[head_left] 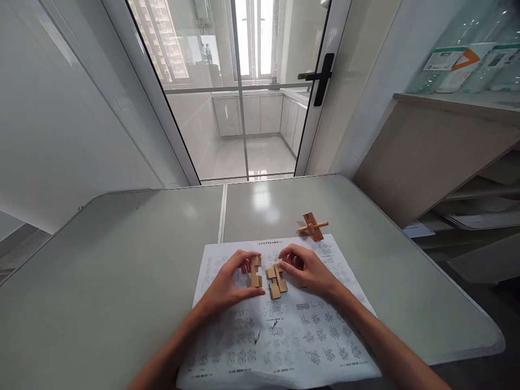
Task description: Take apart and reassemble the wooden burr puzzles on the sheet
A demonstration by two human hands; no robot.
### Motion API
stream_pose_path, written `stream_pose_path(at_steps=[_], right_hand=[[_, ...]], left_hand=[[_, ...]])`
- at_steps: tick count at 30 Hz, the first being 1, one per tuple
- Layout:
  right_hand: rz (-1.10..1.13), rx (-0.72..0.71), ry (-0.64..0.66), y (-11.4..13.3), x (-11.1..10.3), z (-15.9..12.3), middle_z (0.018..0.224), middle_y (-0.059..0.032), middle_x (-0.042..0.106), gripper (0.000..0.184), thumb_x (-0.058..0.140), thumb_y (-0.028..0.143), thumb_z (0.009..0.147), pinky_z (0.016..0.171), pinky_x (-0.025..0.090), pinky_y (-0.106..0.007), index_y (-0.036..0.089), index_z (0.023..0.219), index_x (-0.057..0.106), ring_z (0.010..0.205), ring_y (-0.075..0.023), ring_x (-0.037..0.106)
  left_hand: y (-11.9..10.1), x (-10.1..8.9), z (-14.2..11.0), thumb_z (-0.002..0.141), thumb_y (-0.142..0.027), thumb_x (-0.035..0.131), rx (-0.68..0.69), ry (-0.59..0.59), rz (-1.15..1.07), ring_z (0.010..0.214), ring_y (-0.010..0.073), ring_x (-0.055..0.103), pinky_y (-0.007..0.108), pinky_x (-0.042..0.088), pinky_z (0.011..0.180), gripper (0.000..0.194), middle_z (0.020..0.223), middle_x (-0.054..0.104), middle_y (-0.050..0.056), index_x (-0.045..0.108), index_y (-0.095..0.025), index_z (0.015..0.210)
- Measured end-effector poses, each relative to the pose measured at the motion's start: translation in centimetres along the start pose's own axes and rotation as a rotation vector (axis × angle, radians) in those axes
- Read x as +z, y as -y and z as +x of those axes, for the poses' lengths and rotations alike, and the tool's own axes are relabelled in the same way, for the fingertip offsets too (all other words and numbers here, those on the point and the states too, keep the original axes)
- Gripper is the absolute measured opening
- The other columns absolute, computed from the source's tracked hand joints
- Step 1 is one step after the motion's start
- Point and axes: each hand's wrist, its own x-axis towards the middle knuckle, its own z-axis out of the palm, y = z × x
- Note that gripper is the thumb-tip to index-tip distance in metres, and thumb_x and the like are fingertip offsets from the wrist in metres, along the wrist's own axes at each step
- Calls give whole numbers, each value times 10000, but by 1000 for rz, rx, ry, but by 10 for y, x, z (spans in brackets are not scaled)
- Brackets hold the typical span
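With the fingers of our left hand we grasp a notched wooden block end to end, thumb at the near end and index finger at the far one, its notches facing right. The fingers of our right hand curl at the far end of the joined wooden pieces; whether they pinch them or only touch, we cannot tell. Both block and pieces are over the printed sheet on the counter, just beside each other, with a gap between. Beyond our right hand sits a crossed wooden piece with a rod, near the sheet's far edge. Holding the block by its ends serves us well, as it leaves the notches open to view. A light, level grip seems best (hard pressure could skew it), and a steadying right fingertip should limit any shifting of the joined pieces.
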Motion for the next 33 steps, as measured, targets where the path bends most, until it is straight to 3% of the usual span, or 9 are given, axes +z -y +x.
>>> stream_pose_path(at_steps=[6, 9, 12, 16, 19, 26, 30, 33], right_hand=[[-53, -6, 92, -1, -5, 1, 905, -21, 666, 192, 718, 349, 945, 642, 458, -290, 222, 1088, 702, 726, -162, 563], [-76, -64, 135, 1, -11, 1, 1158, -73, 673, 277, 764, 298, 908, 880, 527, -363, 233, 1169, 696, 1006, -224, 629], [-61, -89, 197, 1, -15, 0, 1336, -93, 610, 422, 786, 289, 903, 1083, 487, -446, 267, 1308, 670, 1241, -275, 584], [-60, -104, 248, -2, -17, 0, 1375, -93, 577, 404, 643, 230, 999, 1081, 511, -453, 309, 1395, 641, 1264, -262, 582], [-100, -147, 263, -5, -13, 0, 1373, -90, 573, 443, 641, 188, 988, 1123, 485, -475, 324, 1410, 637, 1293, -264, 563], [-121, -156, 234, -7, -11, 2, 1307, -83, 636, 269, 660, 221, 1000, 1078, 501, -451, 293, 1256, 700, 1238, -258, 589], [75, 16, 196, -5, -17, 3, 1251, -95, 708, 157, 667, 347, 1009, 946, 554, -413, 237, 1121, 673, 1070, -241, 666], [239, 136, 133, 0, -19, 8, 1219, -108, 736, 249, 719, 448, 972, 906, 563, -401, 224, 970, 611, 1019, -237, 683]], left_hand=[[6, -8, 9, 805, -341, 873, -56, 18, -199, 1006, 208, 617, 397, 494, 1015, 695, 1027, 666, 19, 545, -285, 1414], [10, -7, 14, 802, -326, 878, -74, 10, -222, 968, 193, 598, 377, 490, 992, 702, 970, 636, -5, 531, -291, 1412], [14, -7, 16, 815, -333, 873, -88, -3, -275, 963, 190, 592, 372, 488, 985, 700, 982, 635, 0, 518, -286, 1417], [17, -7, 17, 816, -319, 870, -89, -18, -328, 950, 185, 593, 368, 493, 977, 691, 984, 635, 4, 521, -266, 1410], [16, -6, 17, 812, -284, 863, -75, -20, -335, 939, 177, 595, 358, 500, 960, 677, 1002, 641, 6, 528, -260, 1400], [12, -7, 17, 802, -250, 854, -84, -8, -308, 891, 160, 584, 349, 520, 926, 675, 1044, 651, 15, 537, -256, 1398], [11, -6, 17, 800, -228, 843, -99, -21, -293, 868, 155, 607, 347, 532, 917, 662, 1032, 659, 9, 547, -261, 1391], [11, -5, 16, 794, -225, 845, -104, -30, -261, 834, 159, 619, 340, 539, 881, 663, 931, 652, -13, 550, -253, 1387]])
